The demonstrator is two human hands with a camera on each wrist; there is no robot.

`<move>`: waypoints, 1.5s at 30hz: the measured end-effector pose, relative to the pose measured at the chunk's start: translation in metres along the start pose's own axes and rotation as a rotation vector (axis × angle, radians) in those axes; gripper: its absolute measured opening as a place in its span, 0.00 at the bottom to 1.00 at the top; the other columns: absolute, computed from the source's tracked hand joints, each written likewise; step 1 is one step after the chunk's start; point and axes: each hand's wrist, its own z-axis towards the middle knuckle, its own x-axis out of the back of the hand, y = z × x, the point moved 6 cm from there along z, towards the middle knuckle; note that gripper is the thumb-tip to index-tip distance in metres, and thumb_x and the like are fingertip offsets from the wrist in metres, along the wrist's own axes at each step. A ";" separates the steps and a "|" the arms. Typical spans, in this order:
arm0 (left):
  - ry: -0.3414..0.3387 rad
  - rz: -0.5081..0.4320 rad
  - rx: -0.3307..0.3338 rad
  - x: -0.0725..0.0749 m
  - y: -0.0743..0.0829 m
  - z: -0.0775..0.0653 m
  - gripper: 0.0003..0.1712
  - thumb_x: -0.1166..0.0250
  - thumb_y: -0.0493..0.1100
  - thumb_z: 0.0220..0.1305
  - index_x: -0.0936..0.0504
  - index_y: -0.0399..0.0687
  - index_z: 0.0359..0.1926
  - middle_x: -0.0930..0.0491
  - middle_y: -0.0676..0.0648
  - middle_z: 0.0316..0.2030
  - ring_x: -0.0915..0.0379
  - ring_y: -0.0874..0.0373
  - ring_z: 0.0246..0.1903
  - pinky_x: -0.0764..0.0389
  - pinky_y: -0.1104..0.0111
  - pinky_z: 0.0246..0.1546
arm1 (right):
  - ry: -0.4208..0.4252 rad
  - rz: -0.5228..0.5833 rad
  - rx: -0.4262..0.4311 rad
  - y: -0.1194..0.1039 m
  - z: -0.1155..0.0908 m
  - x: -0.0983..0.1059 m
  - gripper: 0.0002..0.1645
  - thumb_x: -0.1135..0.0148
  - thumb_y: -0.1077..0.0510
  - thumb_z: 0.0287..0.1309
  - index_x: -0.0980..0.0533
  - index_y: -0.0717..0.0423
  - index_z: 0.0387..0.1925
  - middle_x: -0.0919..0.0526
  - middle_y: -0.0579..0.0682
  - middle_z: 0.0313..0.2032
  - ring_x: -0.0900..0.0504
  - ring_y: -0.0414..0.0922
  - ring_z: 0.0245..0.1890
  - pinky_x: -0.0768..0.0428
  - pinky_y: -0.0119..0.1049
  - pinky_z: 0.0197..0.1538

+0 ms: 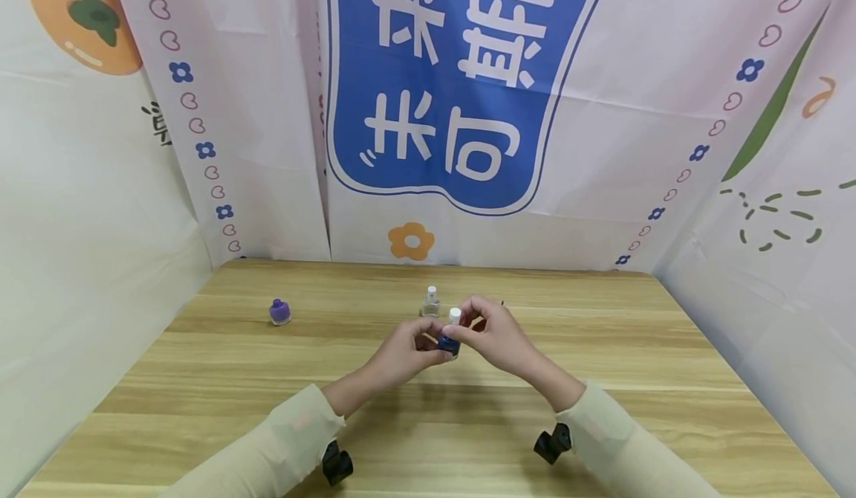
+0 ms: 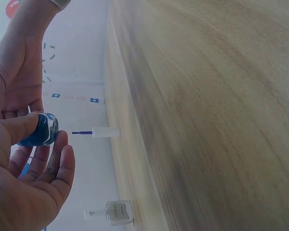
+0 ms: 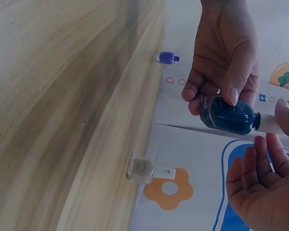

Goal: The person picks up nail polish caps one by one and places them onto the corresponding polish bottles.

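Note:
My left hand [image 1: 411, 348] holds a dark blue nail polish bottle [image 3: 231, 115] by its glass body, thumb on one side and fingers on the other. The thumb and fingers of my right hand [image 1: 495, 337] pinch the bottle's white cap [image 1: 455, 316], which sits at the neck. The bottle is raised over the table and leans slightly. Just behind the hands, a clear nail polish bottle [image 1: 431, 305] with a white cap stands upright. A separate white cap [image 2: 106, 132] stands with its purple brush pointing up, mostly hidden behind my right hand in the head view.
A purple nail polish bottle [image 1: 279, 312] without its cap stands at the left of the wooden table [image 1: 267, 409]. Printed cloth [image 1: 267, 149] hangs along the back and both sides of the table.

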 end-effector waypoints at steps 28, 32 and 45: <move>-0.006 -0.036 0.017 0.003 -0.001 -0.001 0.12 0.31 0.35 0.60 0.20 0.40 0.46 0.20 0.46 0.42 0.21 0.53 0.38 0.18 0.66 0.38 | -0.123 0.084 0.002 -0.002 0.004 0.002 0.07 0.38 0.62 0.64 0.20 0.59 0.43 0.21 0.49 0.38 0.24 0.47 0.41 0.21 0.38 0.41; -0.005 -0.040 0.018 0.003 -0.001 -0.001 0.12 0.31 0.35 0.60 0.20 0.40 0.45 0.20 0.46 0.41 0.21 0.53 0.38 0.18 0.66 0.38 | -0.110 0.093 -0.025 0.001 0.004 -0.001 0.07 0.38 0.61 0.64 0.22 0.59 0.42 0.23 0.50 0.36 0.25 0.50 0.40 0.21 0.38 0.41; -0.003 -0.044 0.028 0.003 -0.002 0.000 0.12 0.31 0.36 0.61 0.20 0.39 0.45 0.20 0.46 0.41 0.21 0.53 0.38 0.18 0.66 0.38 | -0.078 0.113 -0.036 0.006 0.005 -0.003 0.09 0.36 0.60 0.63 0.26 0.60 0.39 0.24 0.51 0.35 0.26 0.48 0.37 0.23 0.36 0.38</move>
